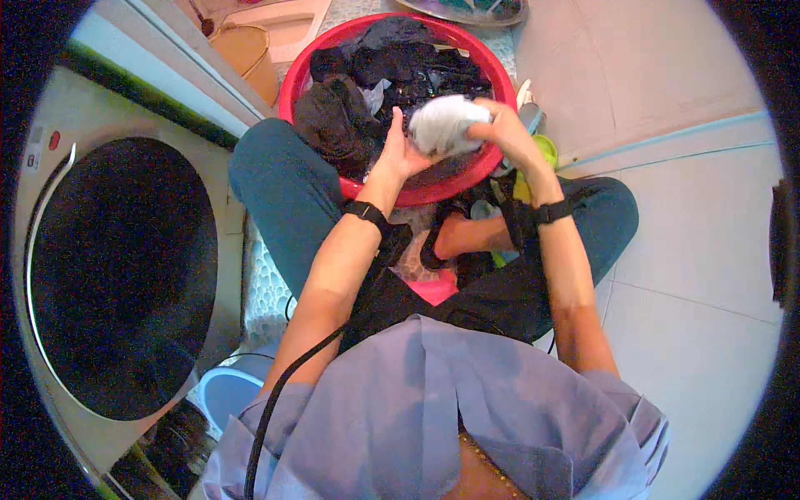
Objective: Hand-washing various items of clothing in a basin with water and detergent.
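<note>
A red round basin (293, 73) full of dark wet clothes (367, 75) stands on the floor in front of my knees. Over its near side I hold a bunched pale grey cloth (440, 123) between both hands. My left hand (398, 148) presses against the cloth's left side with fingers upright. My right hand (505, 127) grips its right end. Each wrist wears a black band.
A front-loading washing machine with a dark round door (125, 275) stands at my left. A tan bucket (247, 52) stands beyond the basin at the left. White floor tiles (692, 242) spread to the right. A blue tub (223, 393) sits by my left elbow.
</note>
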`<state>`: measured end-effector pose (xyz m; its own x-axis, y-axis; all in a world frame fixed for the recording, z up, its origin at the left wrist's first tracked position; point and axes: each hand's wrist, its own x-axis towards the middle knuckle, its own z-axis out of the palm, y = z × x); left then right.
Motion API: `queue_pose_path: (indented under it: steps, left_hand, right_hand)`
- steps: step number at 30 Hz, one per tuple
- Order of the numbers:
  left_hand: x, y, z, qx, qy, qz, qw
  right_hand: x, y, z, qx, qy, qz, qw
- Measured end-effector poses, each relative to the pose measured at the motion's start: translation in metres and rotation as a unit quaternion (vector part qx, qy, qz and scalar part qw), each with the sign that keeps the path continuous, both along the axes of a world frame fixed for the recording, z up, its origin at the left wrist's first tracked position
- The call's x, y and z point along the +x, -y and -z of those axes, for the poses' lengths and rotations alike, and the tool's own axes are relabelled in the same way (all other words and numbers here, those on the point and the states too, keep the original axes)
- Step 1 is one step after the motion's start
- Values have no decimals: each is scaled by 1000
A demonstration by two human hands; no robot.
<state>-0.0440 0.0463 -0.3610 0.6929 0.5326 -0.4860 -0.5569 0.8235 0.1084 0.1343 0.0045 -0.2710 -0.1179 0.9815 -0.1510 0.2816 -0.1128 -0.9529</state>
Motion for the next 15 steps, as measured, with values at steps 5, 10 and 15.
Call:
queue_pose_path:
  steps: [5,10,15]
  left_hand:
    - [-10,-20,44,-31,-76,-5,997]
    - [-38,-46,60,8,19,62,998]
    - [-21,-25,-18,57,92,75,991]
  right_hand:
    - [-27,15,0,-83,3,-97,992]
    - [-24,2,-18,-71,-40,-156,984]
    - [-3,-27,-6,-81,-366,106,921]
